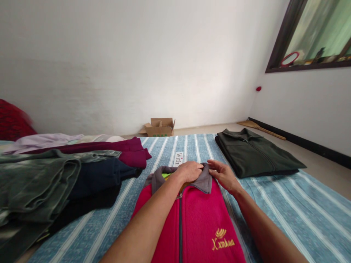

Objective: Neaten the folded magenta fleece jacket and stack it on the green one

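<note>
Remotely, I had the left hand (190,171) and right hand (223,176) at the grey collar (205,183) of the pink jacket (203,219) — laid on the striped sheet (292,212) — but couldn't tell whether either's fingers gripped it.

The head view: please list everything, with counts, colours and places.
Jacket: one, pink, grey-collared, centre
Folded garments: at least two, dark, right
Loose clothes: several, mixed colours, left
Striped sheet: one, blue-white, beneath clothes
Cardboard box: one, brown, back centre
Broom: one, tan, back right
Walls: two, white, behind, right
Small object: one, red, right wall
Window: one, dark-framed, upper right
Mirror: one, red-rimmed, in window
Bundle: one, red, far left
Left hand: one, on collar
Right hand: one, at collar
</note>
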Action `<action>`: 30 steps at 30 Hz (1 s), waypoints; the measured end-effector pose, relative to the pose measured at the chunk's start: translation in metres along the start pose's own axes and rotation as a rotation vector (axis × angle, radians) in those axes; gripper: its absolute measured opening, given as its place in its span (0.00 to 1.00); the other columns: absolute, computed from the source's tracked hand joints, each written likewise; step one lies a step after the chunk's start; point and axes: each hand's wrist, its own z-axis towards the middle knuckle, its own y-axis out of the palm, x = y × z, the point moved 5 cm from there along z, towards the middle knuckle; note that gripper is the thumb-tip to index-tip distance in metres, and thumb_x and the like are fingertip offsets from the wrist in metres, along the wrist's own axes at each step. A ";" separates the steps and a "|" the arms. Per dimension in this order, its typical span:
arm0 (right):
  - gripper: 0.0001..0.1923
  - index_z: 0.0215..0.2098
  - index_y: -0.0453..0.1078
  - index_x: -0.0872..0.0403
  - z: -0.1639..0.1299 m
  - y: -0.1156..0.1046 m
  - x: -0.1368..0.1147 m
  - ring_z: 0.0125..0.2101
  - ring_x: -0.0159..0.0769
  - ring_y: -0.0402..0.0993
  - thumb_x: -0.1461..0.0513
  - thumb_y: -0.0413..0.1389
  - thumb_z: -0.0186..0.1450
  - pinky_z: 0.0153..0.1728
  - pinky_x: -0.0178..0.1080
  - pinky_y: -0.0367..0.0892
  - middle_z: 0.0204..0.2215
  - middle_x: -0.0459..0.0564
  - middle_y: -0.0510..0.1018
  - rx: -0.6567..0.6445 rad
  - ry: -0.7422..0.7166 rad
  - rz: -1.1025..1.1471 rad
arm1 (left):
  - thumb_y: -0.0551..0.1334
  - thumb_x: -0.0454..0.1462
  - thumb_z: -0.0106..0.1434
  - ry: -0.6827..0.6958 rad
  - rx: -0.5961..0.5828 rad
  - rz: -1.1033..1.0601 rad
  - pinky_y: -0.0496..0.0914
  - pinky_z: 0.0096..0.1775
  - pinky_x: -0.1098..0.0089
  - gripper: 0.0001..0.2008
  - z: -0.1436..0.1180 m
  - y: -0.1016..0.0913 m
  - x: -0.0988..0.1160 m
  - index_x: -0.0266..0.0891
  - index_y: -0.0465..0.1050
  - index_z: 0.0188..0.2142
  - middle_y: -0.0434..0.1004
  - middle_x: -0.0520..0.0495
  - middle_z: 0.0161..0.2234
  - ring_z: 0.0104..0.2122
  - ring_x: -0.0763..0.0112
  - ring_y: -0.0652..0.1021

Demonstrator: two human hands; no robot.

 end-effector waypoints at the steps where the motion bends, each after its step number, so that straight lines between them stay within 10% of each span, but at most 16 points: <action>1: 0.26 0.49 0.68 0.56 0.000 0.000 0.001 0.45 0.42 0.71 0.55 0.58 0.54 0.47 0.45 0.65 0.46 0.57 0.74 0.010 -0.007 -0.032 | 0.49 0.35 0.63 -0.003 -0.007 0.014 0.66 0.36 0.71 0.14 0.000 0.000 0.001 0.42 0.73 0.40 0.77 0.45 0.42 0.40 0.64 0.76; 30: 0.51 0.64 0.45 0.53 -0.030 0.022 -0.021 0.59 0.52 0.51 0.41 0.58 0.51 0.57 0.52 0.48 0.59 0.59 0.56 -0.230 -0.265 -0.491 | 0.50 0.32 0.58 -0.036 0.082 -0.094 0.67 0.44 0.73 0.18 0.002 -0.001 -0.007 0.42 0.72 0.44 0.76 0.49 0.46 0.45 0.67 0.75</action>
